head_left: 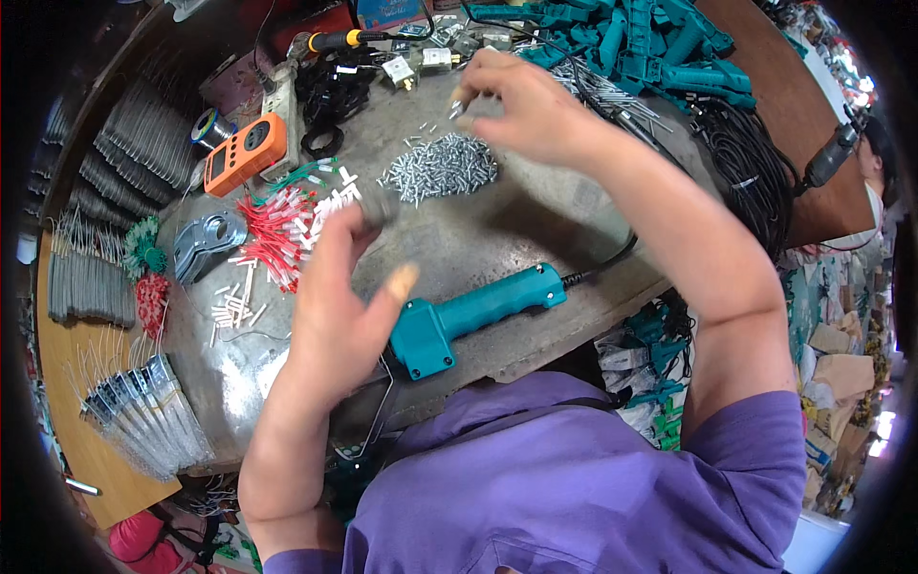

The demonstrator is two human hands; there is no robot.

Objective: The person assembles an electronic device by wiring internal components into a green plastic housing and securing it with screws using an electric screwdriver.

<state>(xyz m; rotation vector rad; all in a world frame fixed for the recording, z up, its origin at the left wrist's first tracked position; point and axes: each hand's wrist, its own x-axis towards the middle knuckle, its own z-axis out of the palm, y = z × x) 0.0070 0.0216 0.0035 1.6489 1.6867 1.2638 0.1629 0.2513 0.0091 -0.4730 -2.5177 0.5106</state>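
Observation:
A teal tool housing [497, 308] with a long handle and dark screws at its corners lies near the table's front edge, its black cord running off to the right. Just left of its wide end is my left hand [339, 320], raised, with thumb and fingers apart; its fingertips are smeared by motion. My right hand [521, 105] hovers at the far side of a heap of small silvery screws [442, 167], fingers curled toward the thumb. A small shiny bit shows at those fingertips, too small to make out.
Red-and-white wire connectors [282, 230], a grey metal part [208, 244] and an orange meter [246, 153] lie to the left. Teal shells [650, 48] and coiled black cables [746, 172] pile up at the far right. A yellow-and-black soldering iron [335, 40] rests at the back.

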